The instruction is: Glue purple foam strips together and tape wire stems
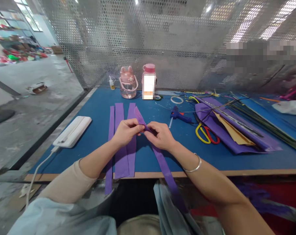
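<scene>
Strip (164,163), pinched by left hand (125,132) and right hand (162,135), overhangs the near table edge (148,175), apart from scissors (206,131).

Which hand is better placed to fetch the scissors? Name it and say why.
Probably the right hand: the scissors lie on its side, nearer to it than to the left hand. Both hold the purple strip, so the right would first let go.

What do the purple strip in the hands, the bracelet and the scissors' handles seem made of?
Purple strip: paper or thin fabric, I can't tell which; flat, pliable, with a faint sheen.
Bracelet: likely polished metal, given its silvery glint.
Scissors' handles: probably plastic, smooth, solidly coloured yellow and red.
</scene>
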A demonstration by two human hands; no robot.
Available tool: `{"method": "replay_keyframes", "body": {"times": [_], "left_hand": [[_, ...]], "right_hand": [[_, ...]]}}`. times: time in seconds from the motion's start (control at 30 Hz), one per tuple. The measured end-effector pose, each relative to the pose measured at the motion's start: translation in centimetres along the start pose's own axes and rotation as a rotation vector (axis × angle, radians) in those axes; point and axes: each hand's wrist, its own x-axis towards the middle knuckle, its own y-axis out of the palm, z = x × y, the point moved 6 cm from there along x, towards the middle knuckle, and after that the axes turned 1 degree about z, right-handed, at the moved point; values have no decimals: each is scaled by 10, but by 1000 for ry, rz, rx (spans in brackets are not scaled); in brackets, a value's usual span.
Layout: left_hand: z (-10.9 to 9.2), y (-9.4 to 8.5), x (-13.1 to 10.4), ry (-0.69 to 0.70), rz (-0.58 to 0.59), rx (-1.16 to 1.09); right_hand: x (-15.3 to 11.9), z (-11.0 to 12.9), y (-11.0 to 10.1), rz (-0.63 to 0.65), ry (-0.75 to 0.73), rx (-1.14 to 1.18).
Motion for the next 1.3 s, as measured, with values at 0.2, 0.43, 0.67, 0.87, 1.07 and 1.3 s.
{"method": "replay_keyframes", "body": {"times": [0.2, 0.43, 0.67, 0.87, 1.07, 1.3], "left_hand": [[-1, -3, 0, -37, -108, -41], [4, 1, 0, -44, -68, -14], [4, -1, -1, -36, -77, -77], [3, -1, -1, -24, -100, -83], [0, 2, -3, -92, -151, -171], [1, 1, -1, -78, -231, -165]], "right_hand": [[0, 2, 1, 8, -45, -11], [1, 2, -2, -54, 7, 39], [1, 1, 0, 7, 13, 7], [1, 0, 4, 10, 10, -20], [1, 6, 11, 96, -76, -37], [1, 8, 15, 132, -54, -53]]}}
